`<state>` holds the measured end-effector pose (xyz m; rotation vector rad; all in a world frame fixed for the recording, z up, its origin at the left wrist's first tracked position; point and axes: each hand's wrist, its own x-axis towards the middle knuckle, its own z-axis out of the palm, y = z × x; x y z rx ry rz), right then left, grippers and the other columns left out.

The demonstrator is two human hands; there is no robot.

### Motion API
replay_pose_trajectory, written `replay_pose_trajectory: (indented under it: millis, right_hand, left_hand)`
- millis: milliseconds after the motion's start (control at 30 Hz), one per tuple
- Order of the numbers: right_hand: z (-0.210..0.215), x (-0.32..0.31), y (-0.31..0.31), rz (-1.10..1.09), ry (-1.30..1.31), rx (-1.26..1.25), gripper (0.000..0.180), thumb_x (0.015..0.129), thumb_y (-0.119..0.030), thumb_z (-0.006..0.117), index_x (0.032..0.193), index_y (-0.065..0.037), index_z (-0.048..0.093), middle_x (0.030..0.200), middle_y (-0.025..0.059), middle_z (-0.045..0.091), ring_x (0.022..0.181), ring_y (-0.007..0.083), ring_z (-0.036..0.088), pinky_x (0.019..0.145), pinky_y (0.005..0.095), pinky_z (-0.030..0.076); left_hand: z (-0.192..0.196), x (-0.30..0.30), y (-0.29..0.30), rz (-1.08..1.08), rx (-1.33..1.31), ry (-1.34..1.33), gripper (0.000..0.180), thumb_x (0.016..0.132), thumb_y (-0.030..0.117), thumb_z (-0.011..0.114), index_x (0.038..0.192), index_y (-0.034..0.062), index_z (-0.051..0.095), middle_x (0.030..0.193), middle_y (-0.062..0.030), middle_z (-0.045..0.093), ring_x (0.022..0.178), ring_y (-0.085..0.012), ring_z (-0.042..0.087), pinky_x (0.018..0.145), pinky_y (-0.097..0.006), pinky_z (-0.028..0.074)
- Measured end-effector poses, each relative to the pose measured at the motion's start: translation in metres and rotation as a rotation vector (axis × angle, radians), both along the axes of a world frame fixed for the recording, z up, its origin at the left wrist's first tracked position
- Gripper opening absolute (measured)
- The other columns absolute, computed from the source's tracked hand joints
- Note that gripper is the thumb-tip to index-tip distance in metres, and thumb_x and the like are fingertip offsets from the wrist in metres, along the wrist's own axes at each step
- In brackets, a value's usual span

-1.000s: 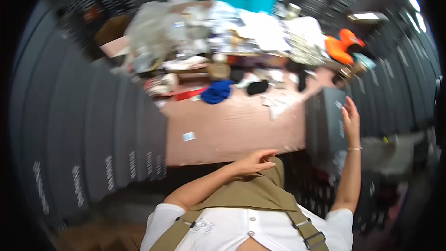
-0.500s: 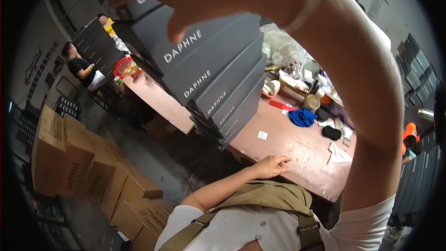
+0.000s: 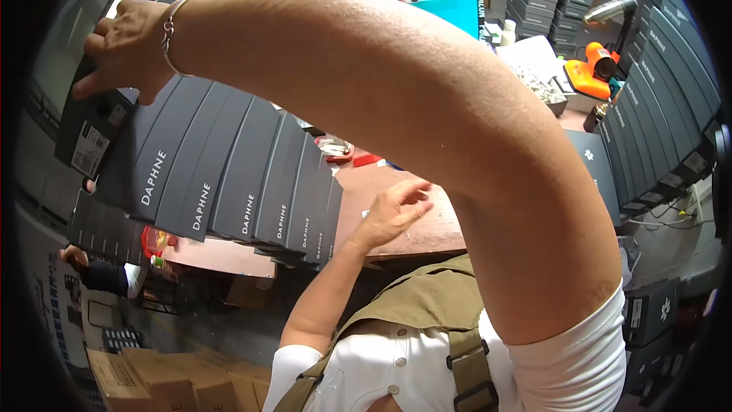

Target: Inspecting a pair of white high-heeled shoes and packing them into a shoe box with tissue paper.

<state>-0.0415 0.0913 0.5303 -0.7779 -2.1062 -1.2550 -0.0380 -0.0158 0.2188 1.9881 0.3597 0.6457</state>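
Note:
A tall stack of dark grey shoe boxes (image 3: 252, 175) rises at the left of the table and leans leftward in the fisheye view. My right arm reaches across the picture to its top. There my right hand (image 3: 130, 49), with a silver bracelet at the wrist, has its thumb and bent fingers around the uppermost shoe box (image 3: 95, 141), which carries a white label. Part of that grip is hidden behind the hand. My left hand (image 3: 393, 214) hovers by the pinkish table (image 3: 419, 236), beside the lower boxes, its fingers loosely bent and apart with nothing in them.
Another tall stack of shoe boxes (image 3: 663, 99) stands at the right, near an orange tool (image 3: 591, 76) and a lamp (image 3: 610, 9). Brown cartons (image 3: 168, 381) sit on the floor at lower left. Beyond the stack, a person (image 3: 107, 275) is partly visible.
The view has swung, so the stack now lies farther left. My right hand appears at the upper left, at the top box. My left hand has risen off the table edge.

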Motion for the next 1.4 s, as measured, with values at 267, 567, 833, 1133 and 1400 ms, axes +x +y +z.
replay_pose_trajectory:
  millis: [267,567,833,1133,1400]
  right_hand:
    - [-0.084,0.167,-0.074,0.32,0.255,-0.001,0.092,0.057,-0.02,0.081,0.138,-0.037,0.042,0.126,0.0206,0.045,0.111,0.0348,0.053,0.088,0.0417,0.049]
    - [-0.359,0.218,-0.263,0.302,1.021,-0.833,0.071,0.073,-0.035,0.08,0.13,-0.004,0.049,0.144,0.0256,0.031,0.135,0.0438,0.031,0.109,0.0486,0.028]
    - [-0.543,0.218,-0.287,-0.387,1.66,-1.119,0.057,0.074,-0.026,0.077,0.114,0.002,0.049,0.125,0.024,0.051,0.115,0.0318,0.052,0.095,0.0377,0.042]
    - [-0.525,0.28,-0.253,-0.191,2.522,-1.621,0.052,0.084,-0.035,0.07,0.11,0.007,0.054,0.094,0.0094,0.063,0.081,0.0148,0.061,0.07,0.0277,0.051]
    - [-0.462,0.17,-0.205,-0.18,1.801,-1.546,0.049,0.084,-0.03,0.07,0.121,-0.003,0.051,0.093,0.0145,0.063,0.081,0.0194,0.062,0.072,0.0323,0.051]
  left_hand:
    - [0.023,-0.038,0.051,0.102,-0.4,-0.533,0.065,0.094,0.048,0.051,0.141,0.0064,0.036,0.13,-0.0111,0.051,0.116,-0.0218,0.051,0.098,-0.041,0.042]
    - [-0.106,-0.002,0.049,0.101,-1.329,-0.497,0.059,0.094,0.052,0.047,0.134,0.0084,0.045,0.132,-0.0099,0.049,0.118,-0.0237,0.049,0.102,-0.044,0.037]
    - [-0.273,0.011,0.031,0.288,-1.223,0.355,0.047,0.092,0.04,0.059,0.123,0.0061,0.054,0.118,-0.0079,0.06,0.109,-0.0193,0.053,0.098,-0.041,0.039]
    - [-0.217,0.037,0.003,0.452,-1.462,0.062,0.029,0.084,0.022,0.072,0.102,0.0044,0.057,0.1,-0.0052,0.059,0.098,-0.0156,0.053,0.089,-0.033,0.043]
    - [-0.191,-0.049,0.071,0.226,-1.173,-0.109,0.081,0.088,0.055,0.056,0.144,0.0028,0.028,0.141,-0.0147,0.039,0.131,-0.0234,0.037,0.109,-0.04,0.026]
